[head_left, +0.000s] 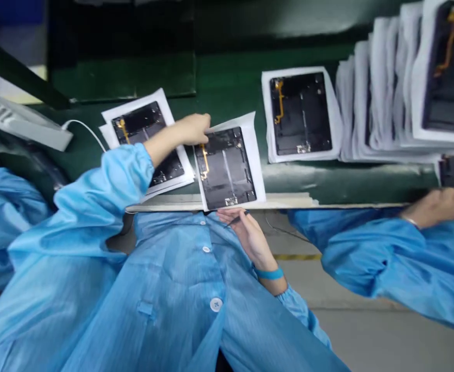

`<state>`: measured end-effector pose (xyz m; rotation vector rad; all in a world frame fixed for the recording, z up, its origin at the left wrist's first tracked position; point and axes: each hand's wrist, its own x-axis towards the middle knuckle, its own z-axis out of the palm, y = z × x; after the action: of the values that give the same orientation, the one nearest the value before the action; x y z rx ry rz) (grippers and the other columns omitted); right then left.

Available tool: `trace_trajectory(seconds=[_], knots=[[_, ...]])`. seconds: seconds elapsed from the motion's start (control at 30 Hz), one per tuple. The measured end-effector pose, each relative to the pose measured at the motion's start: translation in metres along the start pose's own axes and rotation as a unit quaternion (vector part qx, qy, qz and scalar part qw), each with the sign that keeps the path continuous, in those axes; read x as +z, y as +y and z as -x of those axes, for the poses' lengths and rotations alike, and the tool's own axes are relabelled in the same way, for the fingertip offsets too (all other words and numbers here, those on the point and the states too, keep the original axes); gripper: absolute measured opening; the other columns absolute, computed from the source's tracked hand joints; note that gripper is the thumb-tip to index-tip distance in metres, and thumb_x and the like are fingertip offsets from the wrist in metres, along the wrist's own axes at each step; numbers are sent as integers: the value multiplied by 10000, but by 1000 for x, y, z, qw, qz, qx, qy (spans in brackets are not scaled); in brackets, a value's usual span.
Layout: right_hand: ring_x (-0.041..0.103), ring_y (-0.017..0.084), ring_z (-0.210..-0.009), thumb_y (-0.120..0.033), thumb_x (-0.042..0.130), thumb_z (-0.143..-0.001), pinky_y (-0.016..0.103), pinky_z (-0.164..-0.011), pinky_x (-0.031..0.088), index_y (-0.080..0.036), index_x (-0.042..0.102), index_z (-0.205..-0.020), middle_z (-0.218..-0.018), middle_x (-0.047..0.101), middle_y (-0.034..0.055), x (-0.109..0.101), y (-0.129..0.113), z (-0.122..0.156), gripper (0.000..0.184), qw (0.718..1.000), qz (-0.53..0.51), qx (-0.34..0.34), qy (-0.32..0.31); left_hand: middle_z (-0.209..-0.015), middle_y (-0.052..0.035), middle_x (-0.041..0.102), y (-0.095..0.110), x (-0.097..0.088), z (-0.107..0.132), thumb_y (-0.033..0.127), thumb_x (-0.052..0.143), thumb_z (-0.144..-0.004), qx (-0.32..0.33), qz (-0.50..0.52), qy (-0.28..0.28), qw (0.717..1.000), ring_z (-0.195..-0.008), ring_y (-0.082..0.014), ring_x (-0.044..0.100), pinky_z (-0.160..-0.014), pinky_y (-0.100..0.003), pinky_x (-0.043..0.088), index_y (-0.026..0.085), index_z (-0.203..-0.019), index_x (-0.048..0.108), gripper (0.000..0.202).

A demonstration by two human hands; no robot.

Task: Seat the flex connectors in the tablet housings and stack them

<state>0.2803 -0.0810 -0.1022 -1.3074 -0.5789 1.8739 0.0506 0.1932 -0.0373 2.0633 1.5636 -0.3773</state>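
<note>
At the table's front edge lies a black tablet back housing (230, 175) with a gold flex strip, on a white foam sheet (253, 150). My left hand (193, 129) is closed on its far left corner, thumb and fingers pinching the edge. My right hand (252, 235), a blue band at the wrist, is palm up below the near edge, fingertips touching or just under it. A thin dark tool (234, 221), its kind unclear, is held between the right thumb and fingers. Under my left forearm, another black housing (168, 168) lies on white sheets.
Right of centre, another housing (303, 113) lies on its sheet beside a leaning row of white-wrapped housings (381, 93). A co-worker's hand (439, 206) is at the right edge; another person's blue sleeve (5, 222) is at the left. A white power strip (21, 119) stands on the green table (227, 77).
</note>
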Motion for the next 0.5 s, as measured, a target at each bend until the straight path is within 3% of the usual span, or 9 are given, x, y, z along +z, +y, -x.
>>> trace_trajectory(seconds=[0.1,0.23,0.33,0.43,0.5], knots=[[861,283,-1088,-802,889,-846,480,-1125,675,-265,852,-1073,-1084,900,96,-7,0,-2,584,1000,1,22,9,-1411,-125,718,0,11,12,416,786,-1105,9,45,10,999,-1263,-278,730,-1110,-502,650,162,-1417,709,410],[858,281,-932,-806,938,-771,466,-980,723,-286,856,-993,-968,892,79,-18,2,-1,571,999,9,27,40,-1115,-103,766,-3,11,24,253,734,-1060,51,132,0,990,-1096,-247,736,-1020,-403,604,141,-1071,755,115],[843,274,-840,-803,966,-730,460,-880,733,-311,857,-973,-921,884,62,-24,1,-1,559,998,20,22,49,-961,-69,737,-4,3,36,209,645,-1010,105,208,6,972,-984,-237,714,-921,-352,546,170,-922,699,110],[849,277,-855,-812,977,-700,509,-934,734,-343,861,-972,-912,866,51,-26,-1,-2,554,997,16,21,73,-894,-47,696,-3,-6,55,269,641,-991,165,278,6,946,-930,-229,690,-879,-350,532,196,-856,636,154],[856,303,-884,-827,958,-688,612,-1044,709,-384,855,-936,-910,837,44,-29,1,1,518,996,26,33,78,-871,-43,670,-1,-10,73,304,662,-988,192,324,-6,926,-895,-226,684,-825,-357,558,209,-856,621,167]])
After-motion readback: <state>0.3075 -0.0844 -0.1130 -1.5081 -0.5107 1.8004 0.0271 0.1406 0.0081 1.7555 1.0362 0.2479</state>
